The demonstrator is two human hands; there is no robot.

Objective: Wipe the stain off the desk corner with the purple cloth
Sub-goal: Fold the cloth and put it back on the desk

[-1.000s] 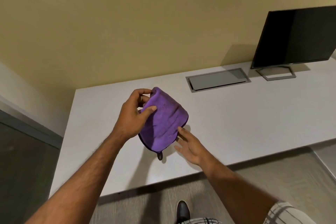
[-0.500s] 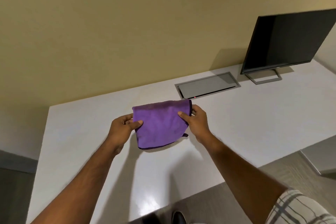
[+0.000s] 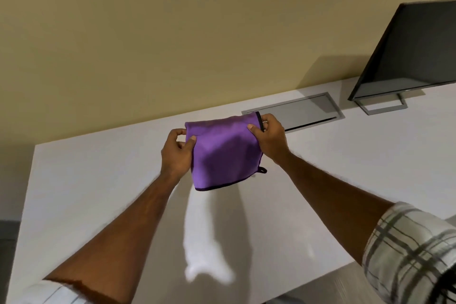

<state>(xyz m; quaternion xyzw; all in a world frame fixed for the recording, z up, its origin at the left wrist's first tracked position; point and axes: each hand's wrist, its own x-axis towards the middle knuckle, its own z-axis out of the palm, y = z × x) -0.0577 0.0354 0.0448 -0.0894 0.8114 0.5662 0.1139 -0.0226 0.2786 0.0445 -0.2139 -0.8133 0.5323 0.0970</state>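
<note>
- Since a second ago, right hand (image 3: 270, 142) has come up from below the purple cloth (image 3: 223, 153) to pinch its upper right corner; cloth now spread flat between both hands rather than bunched in the left one.
- Left hand (image 3: 176, 153) pinches the cloth's upper left corner, thumb on the near face, fingers curled behind.
- Cloth hangs above the white desk (image 3: 98, 180), not touching it; dark-trimmed lower edge free, small loop tag at its lower right.
- Desk's left edge and far-left corner in view, well apart from the cloth; bare surface all round the hands. Near edge runs along the bottom right.
- Far edge meets a yellow wall (image 3: 172, 32).
- Grey recessed cable tray (image 3: 308, 111) set into the desk just behind the right hand; lid looks shut, a dark slit along its near side, contents not visible.
- Black monitor (image 3: 414, 57) on a grey frame stand at far right, cut off by the picture's edge.
- Cannot make out a stain anywhere on the desk; a bright glare patch lies on the surface below the cloth.
- Plaid sleeves (image 3: 407, 254) cut off at the bottom corners.
</note>
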